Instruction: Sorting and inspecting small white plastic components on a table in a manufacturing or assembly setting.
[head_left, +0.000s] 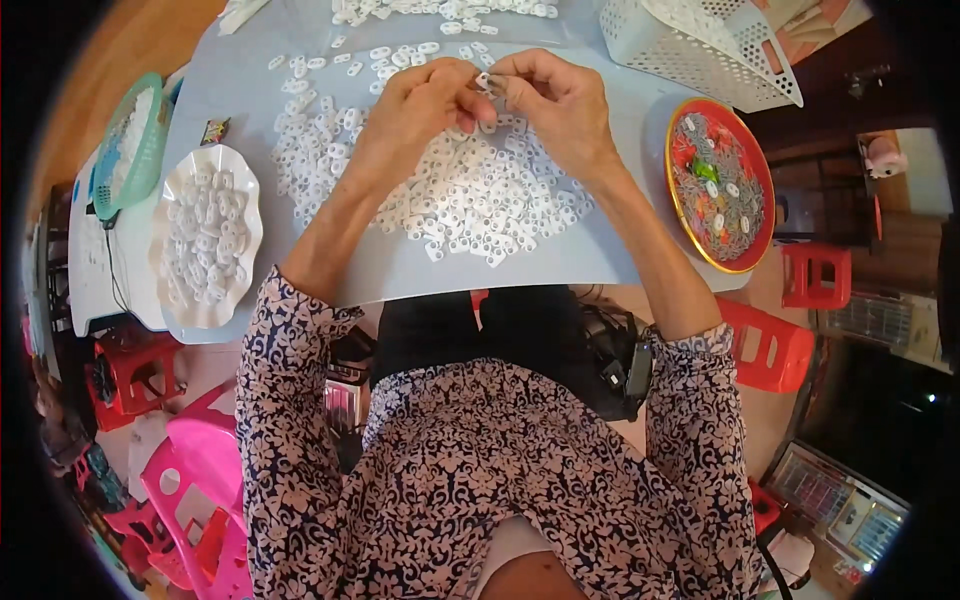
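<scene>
Over the far part of a spread pile of small white plastic pieces (490,205), my two hands meet. The pieces are oblong, with what look like holes in them. My left hand (425,105) is closed, its fingertips at one such white piece (484,80). Opposite it, my right hand (560,108) pinches thumb and forefinger together at the same piece; a small dark bit shows there, too small to name. To the right lies a red round tray (757,150) with a gold rim, holding many thin grey parts and a few white pieces.
A white scalloped dish (168,285) full of white pieces stands at the left, beside a green basket (150,135). A white perforated basket (690,65) sits at the far right. Below the grey table (580,262) are red stools (775,350) and a pink chair (205,445).
</scene>
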